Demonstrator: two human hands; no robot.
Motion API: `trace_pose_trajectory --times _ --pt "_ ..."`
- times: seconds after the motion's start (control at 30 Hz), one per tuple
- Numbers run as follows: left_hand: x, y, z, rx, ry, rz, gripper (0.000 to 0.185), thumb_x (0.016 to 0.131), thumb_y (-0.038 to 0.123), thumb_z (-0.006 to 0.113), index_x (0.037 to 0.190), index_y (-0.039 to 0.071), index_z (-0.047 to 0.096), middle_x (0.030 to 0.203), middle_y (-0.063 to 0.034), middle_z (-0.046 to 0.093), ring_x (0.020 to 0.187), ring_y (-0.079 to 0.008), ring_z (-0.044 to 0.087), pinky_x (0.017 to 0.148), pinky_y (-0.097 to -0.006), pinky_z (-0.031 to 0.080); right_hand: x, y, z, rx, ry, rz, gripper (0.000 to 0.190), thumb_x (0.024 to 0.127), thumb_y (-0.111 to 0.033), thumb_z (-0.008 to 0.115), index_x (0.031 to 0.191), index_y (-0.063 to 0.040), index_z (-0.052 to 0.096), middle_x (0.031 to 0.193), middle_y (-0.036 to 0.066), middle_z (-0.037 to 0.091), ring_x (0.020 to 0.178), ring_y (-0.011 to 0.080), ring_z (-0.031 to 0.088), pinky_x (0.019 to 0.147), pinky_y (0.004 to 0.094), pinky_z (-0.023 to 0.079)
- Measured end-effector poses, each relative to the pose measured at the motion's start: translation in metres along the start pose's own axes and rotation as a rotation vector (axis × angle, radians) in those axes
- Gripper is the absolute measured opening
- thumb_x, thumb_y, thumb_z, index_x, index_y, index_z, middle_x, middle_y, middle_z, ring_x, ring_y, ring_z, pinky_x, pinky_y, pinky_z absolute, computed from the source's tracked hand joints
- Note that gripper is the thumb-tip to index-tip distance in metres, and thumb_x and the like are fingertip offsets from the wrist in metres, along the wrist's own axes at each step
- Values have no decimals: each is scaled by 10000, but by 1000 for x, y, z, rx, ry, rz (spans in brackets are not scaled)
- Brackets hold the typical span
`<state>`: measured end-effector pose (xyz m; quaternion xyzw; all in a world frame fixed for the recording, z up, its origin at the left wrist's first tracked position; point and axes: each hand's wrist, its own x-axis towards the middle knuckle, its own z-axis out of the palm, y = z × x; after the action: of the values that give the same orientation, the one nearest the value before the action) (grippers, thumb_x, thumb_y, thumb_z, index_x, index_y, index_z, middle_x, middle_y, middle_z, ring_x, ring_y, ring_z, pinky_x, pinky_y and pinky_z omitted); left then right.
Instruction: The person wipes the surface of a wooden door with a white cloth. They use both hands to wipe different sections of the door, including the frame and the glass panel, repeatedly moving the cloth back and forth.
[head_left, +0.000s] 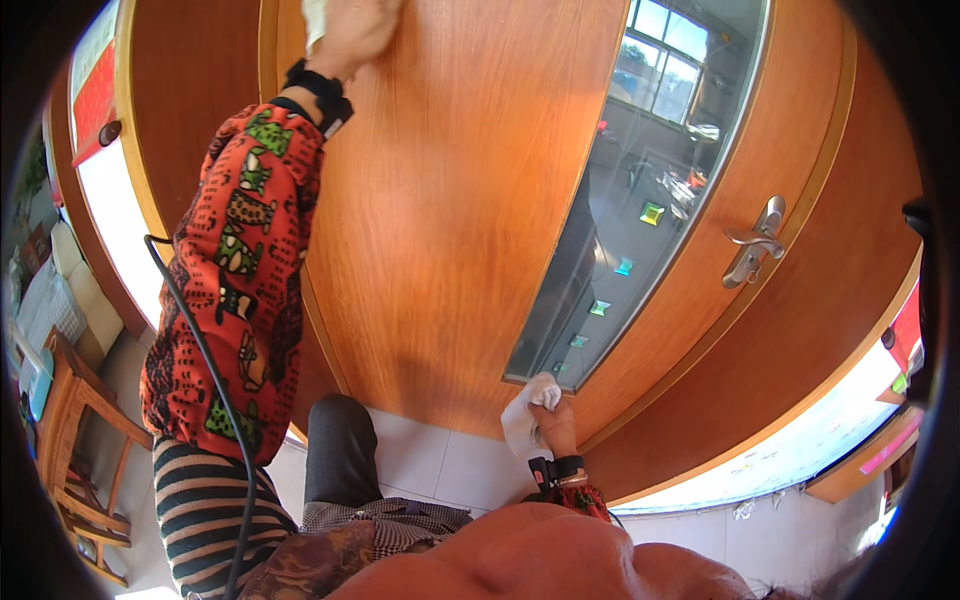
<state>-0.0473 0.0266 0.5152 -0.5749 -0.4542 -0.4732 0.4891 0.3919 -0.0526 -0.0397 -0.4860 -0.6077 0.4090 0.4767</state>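
A wooden door (442, 225) with a long glass panel (622, 202) stands before me. My left hand (356, 34) is raised to the door's upper left, partly cut off by the picture's top edge. A white cloth (315, 21) shows beside its fingers; how the hand grips it cannot be made out. Low down, near the bottom corner of the glass panel, my right hand (555, 427) is closed on a bunched white cloth (521, 420). Both wrists wear black straps. Coloured square gems (652, 214) run in a line along the glass.
A metal lever handle (754, 240) with a lock juts out at the door's right side. A wooden chair (75, 390) stands at the far left on the tiled floor (409, 450). A black cable (202, 337) hangs along my left sleeve.
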Motion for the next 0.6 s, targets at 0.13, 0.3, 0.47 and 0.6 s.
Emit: trace_pose_trajectory --times 0.13,0.3,0.47,0.6 --pt "5 -69 0 -7 88 -149 527 1029 234 556 1517 49 474 1519 -246 485 1425 -424 419 1212 -487 325 0 -2 3 -15 16 51 317 862 -121 774 1126 35 692 994 74 734 908 173 678 796 338 539" --pt "38 17 19 -12 56 -32 493 1040 275 542 1482 59 513 1524 -241 487 1402 -451 424 1199 -499 335 2 -8 2 -169 0 69 377 847 -174 803 1145 32 698 1009 110 754 925 215 708 805 365 553" --pt "30 167 25 -115 -120 333 463 1038 265 503 1486 149 521 1601 -180 414 1475 -461 343 1211 -639 237 9 -15 13 -105 -26 73 413 855 -234 785 1174 10 690 1025 203 760 964 334 744 818 410 565" --pt "46 155 24 -154 -155 291 475 1043 269 503 1500 139 502 1617 -144 408 1489 -448 332 1215 -613 254 11 -6 13 -85 -23 44 394 850 -217 786 1145 23 682 973 184 754 908 303 739 801 402 564"
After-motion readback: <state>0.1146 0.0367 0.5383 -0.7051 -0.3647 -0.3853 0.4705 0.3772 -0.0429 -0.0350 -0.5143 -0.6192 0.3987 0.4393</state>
